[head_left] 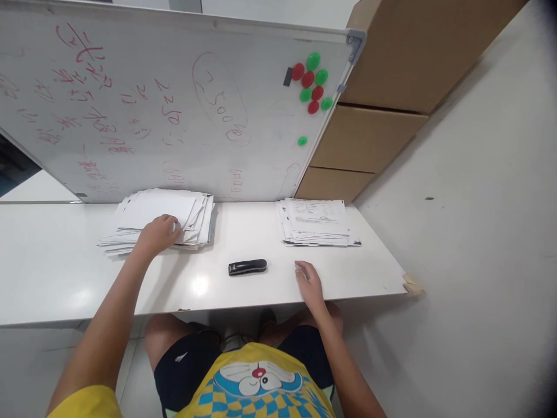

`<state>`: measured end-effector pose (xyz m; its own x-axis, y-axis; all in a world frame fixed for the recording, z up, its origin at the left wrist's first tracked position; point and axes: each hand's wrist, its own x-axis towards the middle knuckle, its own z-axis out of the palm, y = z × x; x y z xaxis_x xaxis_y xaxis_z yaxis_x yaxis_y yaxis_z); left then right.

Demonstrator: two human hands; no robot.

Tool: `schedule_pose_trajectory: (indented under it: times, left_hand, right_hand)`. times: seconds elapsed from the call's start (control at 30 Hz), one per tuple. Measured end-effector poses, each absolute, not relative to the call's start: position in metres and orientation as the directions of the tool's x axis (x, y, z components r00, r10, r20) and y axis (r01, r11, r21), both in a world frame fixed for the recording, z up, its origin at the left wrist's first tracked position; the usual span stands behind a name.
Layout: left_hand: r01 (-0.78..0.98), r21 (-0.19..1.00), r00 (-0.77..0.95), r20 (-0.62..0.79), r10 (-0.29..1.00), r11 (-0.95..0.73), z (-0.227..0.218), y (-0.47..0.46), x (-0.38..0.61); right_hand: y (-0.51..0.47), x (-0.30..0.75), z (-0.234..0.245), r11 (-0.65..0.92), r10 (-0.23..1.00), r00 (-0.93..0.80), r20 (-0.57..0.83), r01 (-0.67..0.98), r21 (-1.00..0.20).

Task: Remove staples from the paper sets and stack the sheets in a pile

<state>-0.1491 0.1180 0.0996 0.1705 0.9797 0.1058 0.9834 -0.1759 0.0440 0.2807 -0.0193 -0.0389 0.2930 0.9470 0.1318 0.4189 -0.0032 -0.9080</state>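
My left hand (159,233) loosely curled, resting on far-left paper stack (161,220) | my right hand (310,283) open, flat on tabletop (65,273), near stapler (247,267)

A whiteboard (174,116) is being leaned upright along the back of the bench (52,273). Red handwriting (87,75) is being displayed across its face. A cluster of red and green magnets (312,81) is being held near the whiteboard's upper right corner, with a small black piece (288,76) just left of the cluster and a lone green magnet (301,140) below it. Stacked cardboard boxes (404,58) are being kept just past the whiteboard's right edge. A pile of printed sheets (317,223) is being carried below its lower right corner.
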Motion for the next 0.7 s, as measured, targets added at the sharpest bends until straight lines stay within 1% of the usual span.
schedule_pose_trajectory:
  times: [0.2, 0.4, 0.63, 0.7]
  left_hand:
    - [0.988, -0.050, 0.154, 0.111, 0.982, -0.149, 0.097, 0.115, -0.141]
    - [0.986, -0.064, 0.163, 0.126, 0.978, -0.156, 0.102, 0.109, -0.134]
    - [0.986, -0.008, 0.164, 0.102, 0.981, -0.164, 0.105, 0.112, -0.139]
    - [0.989, 0.011, 0.143, 0.177, 0.974, -0.148, 0.108, 0.109, -0.139]
  right_hand:
    - [-0.019, 0.278, -0.040, 0.041, 0.941, 0.281, 0.189, 0.459, -0.888]
    - [-0.018, 0.278, -0.043, 0.071, 0.932, 0.277, 0.235, 0.494, -0.867]
    - [-0.017, 0.276, -0.044, 0.078, 0.927, 0.281, 0.247, 0.501, -0.862]
    - [-0.018, 0.276, -0.042, 0.079, 0.925, 0.289, 0.247, 0.489, -0.869]
